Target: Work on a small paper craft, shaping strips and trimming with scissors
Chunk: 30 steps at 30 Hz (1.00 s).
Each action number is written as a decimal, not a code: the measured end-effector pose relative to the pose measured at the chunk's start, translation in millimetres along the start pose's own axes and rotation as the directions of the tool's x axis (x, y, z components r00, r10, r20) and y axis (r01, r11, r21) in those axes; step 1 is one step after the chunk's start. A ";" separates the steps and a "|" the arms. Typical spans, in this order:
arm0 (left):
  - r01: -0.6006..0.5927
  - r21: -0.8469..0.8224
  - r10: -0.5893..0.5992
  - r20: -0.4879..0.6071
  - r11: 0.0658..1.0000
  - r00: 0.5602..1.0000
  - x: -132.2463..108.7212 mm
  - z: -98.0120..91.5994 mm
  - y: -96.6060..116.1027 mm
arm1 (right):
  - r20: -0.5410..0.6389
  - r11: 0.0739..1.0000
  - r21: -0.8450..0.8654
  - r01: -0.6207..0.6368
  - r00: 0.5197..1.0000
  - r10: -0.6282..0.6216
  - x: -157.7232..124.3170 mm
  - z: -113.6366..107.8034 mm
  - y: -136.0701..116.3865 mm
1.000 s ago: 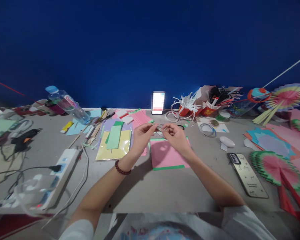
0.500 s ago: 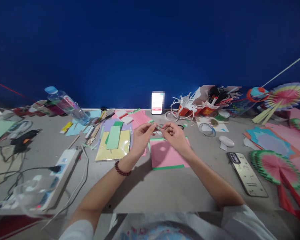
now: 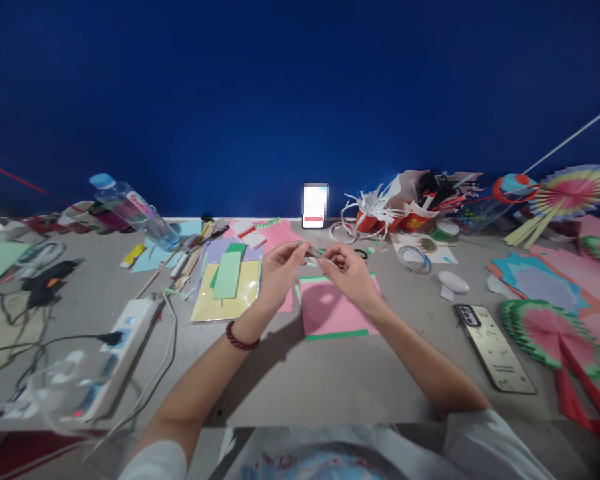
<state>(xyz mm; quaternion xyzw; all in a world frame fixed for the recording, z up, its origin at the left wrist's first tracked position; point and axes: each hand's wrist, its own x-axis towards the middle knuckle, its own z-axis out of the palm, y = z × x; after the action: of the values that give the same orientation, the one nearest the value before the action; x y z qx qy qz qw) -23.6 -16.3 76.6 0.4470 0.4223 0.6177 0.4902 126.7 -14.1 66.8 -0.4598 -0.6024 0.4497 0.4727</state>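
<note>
Left hand (image 3: 279, 272) and right hand (image 3: 349, 272) both pinched shut on thin pale paper strip (image 3: 316, 253), held between them above pink paper sheet with green edge (image 3: 330, 313) on grey tabletop (image 3: 300, 380). Gold-backed phone (image 3: 495, 347) right.

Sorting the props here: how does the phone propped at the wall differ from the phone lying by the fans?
The wall phone stands upright with its screen lit; the flat phone lies on the table, unlit, apparently back up. The wall phone sits far beyond both hands; the flat phone lies nearer, off to the right. Both are slim rectangles.
</note>
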 end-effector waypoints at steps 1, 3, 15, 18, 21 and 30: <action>-0.029 0.019 0.029 0.013 0.999 0.999 -0.4 -0.6 1.1 | 0.001 1.000 0.004 0.005 1.000 -0.005 0.0 -0.1 0.5; -0.093 0.050 0.090 0.060 0.994 0.994 -0.8 -2.5 2.3 | 0.000 1.000 0.001 0.024 1.000 -0.024 -0.1 -0.3 1.3; -0.647 0.422 0.510 0.399 0.635 0.762 10.0 -16.4 7.1 | -0.077 0.794 -0.457 0.401 0.871 -0.485 -6.3 -2.8 -5.1; -0.742 0.444 0.579 0.465 0.502 0.670 12.0 -19.3 11.9 | -0.038 0.634 -0.592 0.498 0.768 -0.639 -4.8 -3.9 -0.8; -0.804 0.468 0.621 0.520 0.367 0.587 13.0 -21.0 15.1 | 0.031 0.464 -0.675 0.574 0.650 -0.759 -3.0 -5.2 2.0; -0.846 0.528 0.722 0.556 0.076 0.411 10.5 -17.1 13.0 | 0.134 0.232 -0.744 0.626 0.480 -0.867 -2.4 -9.7 0.7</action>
<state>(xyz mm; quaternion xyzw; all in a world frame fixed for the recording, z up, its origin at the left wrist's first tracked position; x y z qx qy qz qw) -44.3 -9.6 86.4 0.8031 0.2886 0.5050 -0.1291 136.6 -15.3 67.1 -0.3136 -0.7861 -0.1875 0.4986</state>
